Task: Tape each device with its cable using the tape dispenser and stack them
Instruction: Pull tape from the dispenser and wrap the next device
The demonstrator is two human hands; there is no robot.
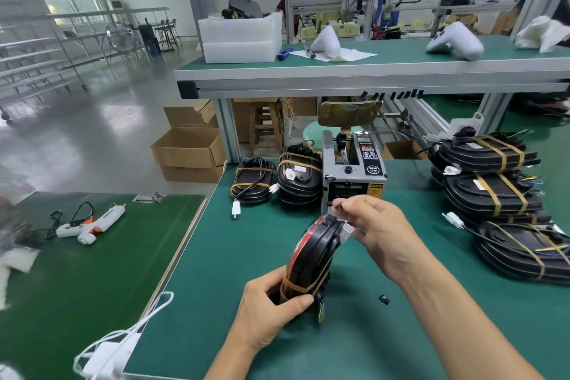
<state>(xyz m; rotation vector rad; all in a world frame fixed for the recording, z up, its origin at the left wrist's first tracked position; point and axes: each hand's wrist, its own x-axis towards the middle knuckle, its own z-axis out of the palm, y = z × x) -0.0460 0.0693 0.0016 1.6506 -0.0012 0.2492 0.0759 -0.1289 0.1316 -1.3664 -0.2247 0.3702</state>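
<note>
Both hands are busy just in front of the tape dispenser point(354, 170). Left hand point(271, 308) curls round the near end of a black device point(311, 259), thumb pressing a tan tape band already round it, and holds it up on edge above the desk point(216, 256). Right hand point(374, 234) pinches something small at the dispenser's mouth, above the device's far end and its white connector point(347, 231); whether that is a fresh strip of tape is too small to tell.

The device looks like a rigid plastic shell, light enough for one hand, with a smooth rim that could slip; the loose cable and thin coloured wires at its near end seem the delicate part. Gripping the shell's edges, away from wires, looks safest.

Left of the dispenser stand two taped devices point(300, 174); right of it rises a taller stack point(490, 182). A small black scrap point(384, 299) lies near the right forearm. The dispenser itself crowds the device's far end.
</note>
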